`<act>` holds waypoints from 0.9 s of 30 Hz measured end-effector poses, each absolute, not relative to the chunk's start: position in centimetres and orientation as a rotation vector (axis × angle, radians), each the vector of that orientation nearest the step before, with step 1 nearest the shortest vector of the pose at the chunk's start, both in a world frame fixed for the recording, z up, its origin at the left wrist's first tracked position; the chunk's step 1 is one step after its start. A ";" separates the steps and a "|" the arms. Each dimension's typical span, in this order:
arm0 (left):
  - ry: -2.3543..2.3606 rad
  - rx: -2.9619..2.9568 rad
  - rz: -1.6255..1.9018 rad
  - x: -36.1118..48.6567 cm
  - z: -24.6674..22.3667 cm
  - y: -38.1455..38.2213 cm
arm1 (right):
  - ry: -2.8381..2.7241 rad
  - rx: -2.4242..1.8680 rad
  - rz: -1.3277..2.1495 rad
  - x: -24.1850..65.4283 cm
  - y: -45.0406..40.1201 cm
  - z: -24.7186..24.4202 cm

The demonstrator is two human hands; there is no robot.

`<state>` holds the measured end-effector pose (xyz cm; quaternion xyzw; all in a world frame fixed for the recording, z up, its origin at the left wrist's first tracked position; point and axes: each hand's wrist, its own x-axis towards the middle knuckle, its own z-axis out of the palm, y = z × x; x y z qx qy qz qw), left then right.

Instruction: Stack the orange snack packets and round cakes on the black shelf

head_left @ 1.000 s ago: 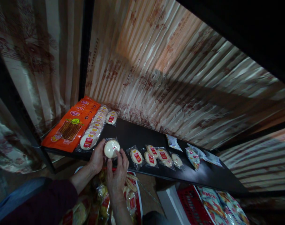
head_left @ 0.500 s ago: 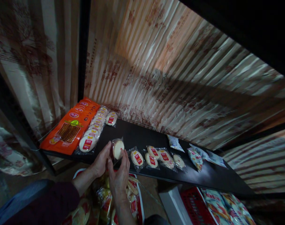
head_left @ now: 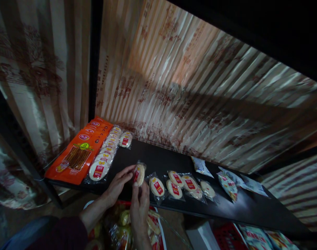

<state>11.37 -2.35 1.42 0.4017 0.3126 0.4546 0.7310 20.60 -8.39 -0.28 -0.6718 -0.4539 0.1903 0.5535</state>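
Observation:
A clear-wrapped pack of round white rice crackers [head_left: 139, 174] with a red label is held up over the shelf's front edge, tilted so its side shows. My left hand [head_left: 119, 184] grips its left side with the fingertips. My right hand [head_left: 140, 205] pinches it from below and the right. Left of them, a row of overlapping rice cracker packs [head_left: 97, 170] lies beside orange snack bags [head_left: 77, 152]. One single cracker pack [head_left: 125, 139] lies behind. Just right of my hands lies another cracker pack [head_left: 156, 187], then a loose cluster of packs [head_left: 175, 189].
The black shelf [head_left: 158, 156] runs to the right, with small white and colored packets [head_left: 227, 185] farther along. Below stands a red-and-white basket [head_left: 162, 236] of wrapped snacks, partly behind my arms. A red crate [head_left: 227, 238] stands lower right. Striped, crinkled sheeting [head_left: 158, 69] backs the shelf.
The held cracker pack has turned from showing its pale face to showing its red label and edge. The view has shifted slightly, so the shelf sits lower. The other packs stay put.

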 end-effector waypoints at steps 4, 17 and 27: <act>0.782 1.056 1.065 11.6 1.4 -1.6 | -0.914 -1.506 0.668 20.9 -7.2 -0.2; 0.957 1.145 1.259 11.4 1.1 1.1 | -0.682 -1.346 0.771 21.7 -2.1 -1.9; 1.084 1.033 1.309 11.6 1.0 2.8 | -0.669 -1.376 0.800 21.4 1.6 -2.5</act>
